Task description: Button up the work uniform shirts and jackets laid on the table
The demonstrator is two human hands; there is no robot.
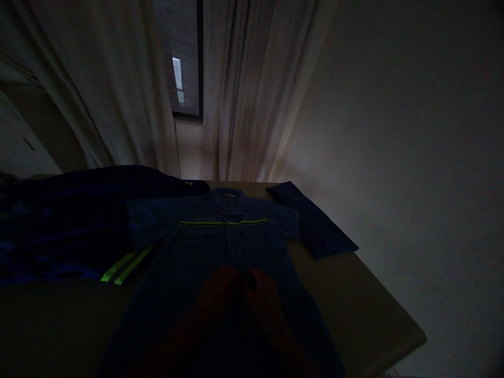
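Note:
A dark blue work shirt (220, 236) with a yellow-green reflective stripe across the chest lies flat on the table (354, 299), collar away from me. My left hand (218, 291) and my right hand (262, 294) rest side by side on the shirt's front placket, below the chest pockets. The room is very dark. Both hands look closed, knuckles together, as if pinching the fabric, but the fingers are too dim to read surely.
A heap of dark blue garments (71, 226) with reflective stripes lies on the left of the table. A folded dark blue piece (315, 220) sits at the right, near the wall. Curtains (244, 89) and a window (181, 58) are behind the table.

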